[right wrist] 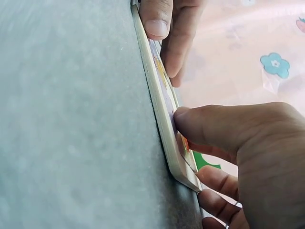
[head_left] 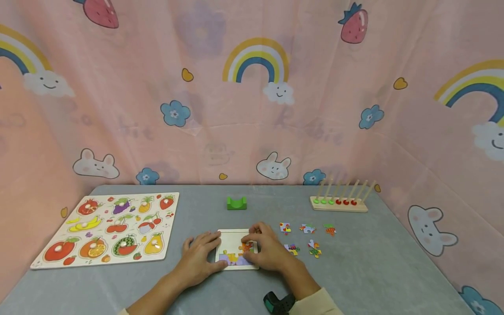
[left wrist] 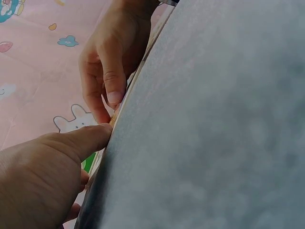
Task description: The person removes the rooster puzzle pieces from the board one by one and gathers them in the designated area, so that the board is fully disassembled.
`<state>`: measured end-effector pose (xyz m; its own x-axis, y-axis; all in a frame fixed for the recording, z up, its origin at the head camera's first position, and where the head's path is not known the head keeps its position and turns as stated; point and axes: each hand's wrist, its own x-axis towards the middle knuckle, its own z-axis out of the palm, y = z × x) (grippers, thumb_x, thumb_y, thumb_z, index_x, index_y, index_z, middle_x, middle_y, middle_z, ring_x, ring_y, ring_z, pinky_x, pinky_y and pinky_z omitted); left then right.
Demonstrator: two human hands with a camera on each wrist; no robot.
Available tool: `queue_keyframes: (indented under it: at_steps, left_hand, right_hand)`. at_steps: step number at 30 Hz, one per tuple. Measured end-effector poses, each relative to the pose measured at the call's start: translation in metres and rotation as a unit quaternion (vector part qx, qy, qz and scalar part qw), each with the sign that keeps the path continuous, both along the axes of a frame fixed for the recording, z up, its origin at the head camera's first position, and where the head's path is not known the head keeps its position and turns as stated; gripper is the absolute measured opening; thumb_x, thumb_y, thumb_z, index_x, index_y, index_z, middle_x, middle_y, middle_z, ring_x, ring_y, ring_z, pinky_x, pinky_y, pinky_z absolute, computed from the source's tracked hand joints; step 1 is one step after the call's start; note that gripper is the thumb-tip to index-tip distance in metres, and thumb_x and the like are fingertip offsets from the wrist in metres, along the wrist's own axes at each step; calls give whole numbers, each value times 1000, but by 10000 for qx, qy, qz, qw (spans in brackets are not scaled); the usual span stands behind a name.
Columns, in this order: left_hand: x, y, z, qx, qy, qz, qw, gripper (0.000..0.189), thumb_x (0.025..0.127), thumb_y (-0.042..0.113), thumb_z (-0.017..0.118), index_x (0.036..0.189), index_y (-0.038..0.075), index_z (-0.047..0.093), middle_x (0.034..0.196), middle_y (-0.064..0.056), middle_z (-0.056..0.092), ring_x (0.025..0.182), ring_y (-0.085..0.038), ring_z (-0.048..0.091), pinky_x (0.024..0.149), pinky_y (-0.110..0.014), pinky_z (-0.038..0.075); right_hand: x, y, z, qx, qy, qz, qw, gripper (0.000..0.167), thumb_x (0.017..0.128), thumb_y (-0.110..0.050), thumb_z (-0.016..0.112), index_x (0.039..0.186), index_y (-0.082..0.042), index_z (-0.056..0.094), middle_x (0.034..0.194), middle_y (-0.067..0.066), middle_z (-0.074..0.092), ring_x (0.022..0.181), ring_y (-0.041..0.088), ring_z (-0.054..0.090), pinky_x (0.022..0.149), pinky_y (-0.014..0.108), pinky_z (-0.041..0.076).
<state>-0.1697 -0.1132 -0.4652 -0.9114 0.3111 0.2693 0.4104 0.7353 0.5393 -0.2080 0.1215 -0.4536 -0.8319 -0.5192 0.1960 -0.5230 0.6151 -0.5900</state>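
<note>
- Puzzle tray point(head_left: 224, 238), pale, shallow-rimmed: flat on the table, centred before the person, presumably for both hands to reach.
- Fitted pieces point(head_left: 233, 259), purple and yellow: along the near edge, with orange ones at the right; upper left bare.
- Left hand point(head_left: 200, 257): spread wide, fingers and thumb touching the tray's left side, seemingly to steady it.
- Right hand point(head_left: 269, 250): thumb and fingers bent low over the right-hand pieces, seemingly pressing; whether a piece is pinched, cannot tell.
- Loose pieces point(head_left: 307, 229), five: right of the tray, apart, likely spread for easy picking.
- Green block point(head_left: 236, 204): beyond the tray, set aside.
- Fruit board point(head_left: 167, 227): left.
- Peg stand point(head_left: 340, 208), with beads: far right.
- Table point(head_left: 378, 262): grey, beneath all.
</note>
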Motion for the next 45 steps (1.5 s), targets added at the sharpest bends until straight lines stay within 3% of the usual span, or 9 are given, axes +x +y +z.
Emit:
queue_keyframes:
  at_steps: [14, 21, 30, 36, 45]
  left_hand:
    - [0, 0, 0, 3, 92, -7, 10000, 61, 73, 34, 84, 120, -2, 66, 134, -8, 55, 128, -34, 42, 98, -65, 15]
    - [0, 0, -2, 26, 102, 7, 9999, 62, 72, 34, 84, 120, -1, 66, 134, -8, 55, 128, -34, 43, 98, -65, 14]
    - [0, 0, -1, -8, 93, -7, 10000, 61, 72, 33, 84, 119, -2, 66, 134, -8, 55, 128, -35, 42, 98, -66, 14]
    - [0, -1, -1, 17, 87, -26, 10000, 61, 73, 32, 84, 120, -2, 66, 133, -9, 55, 128, -35, 42, 98, -66, 14]
    - [-1, 0, -3, 44, 127, -40, 9999, 61, 73, 34, 84, 120, -1, 66, 134, -8, 55, 128, -35, 42, 98, -66, 14]
  right_hand:
    - [2, 1, -1, -48, 224, 80, 9997, 28, 79, -19, 76, 106, -18, 70, 96, -9, 49, 95, 13, 45, 83, 40, 39]
    - [2, 3, -1, -131, 286, 212, 9993, 30, 80, -9, 71, 109, -14, 72, 96, -7, 49, 92, 12, 45, 80, 37, 40]
    - [1, 4, 0, 40, 274, 212, 9994, 32, 84, -8, 69, 116, -12, 71, 98, -7, 47, 91, 14, 43, 77, 35, 39]
    - [3, 3, 6, -102, 302, 211, 9993, 34, 88, -11, 68, 121, -8, 68, 99, -6, 48, 91, 14, 44, 75, 33, 40]
    - [8, 5, 24, -614, 430, 220, 9969, 34, 86, -5, 70, 120, -3, 68, 105, -5, 54, 101, 16, 50, 85, 40, 44]
